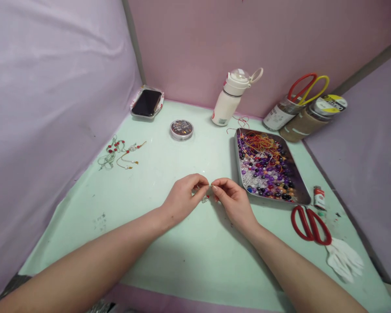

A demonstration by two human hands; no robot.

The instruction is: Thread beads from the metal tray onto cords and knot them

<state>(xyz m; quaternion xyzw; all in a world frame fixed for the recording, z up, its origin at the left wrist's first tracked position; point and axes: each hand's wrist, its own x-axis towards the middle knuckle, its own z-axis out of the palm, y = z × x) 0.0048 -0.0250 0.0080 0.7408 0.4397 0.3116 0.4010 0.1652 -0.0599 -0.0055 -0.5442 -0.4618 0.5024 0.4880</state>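
Note:
My left hand (185,193) and my right hand (232,200) meet over the middle of the table, fingertips nearly touching. Each thumb is pinched against the fingers. Whatever thin piece they hold between them is too small to make out. Just beneath the fingertips shows a small clear charm with a red bead (207,197), partly hidden by my hands; whether it hangs or lies on the table I cannot tell. To the right of my right hand stands a metal tray (296,178) of purple, black, clear and orange beads with a tangle of red and yellow cord (260,145).
At the left lies a beaded cord (127,151). Farther back are a phone (146,103) on a small tray, a round tin (181,129) and a white bottle (228,104). Jars (282,115) with scissors stand back right. Red-handled scissors (313,226), a lighter (319,198) and white glove (344,261) lie right.

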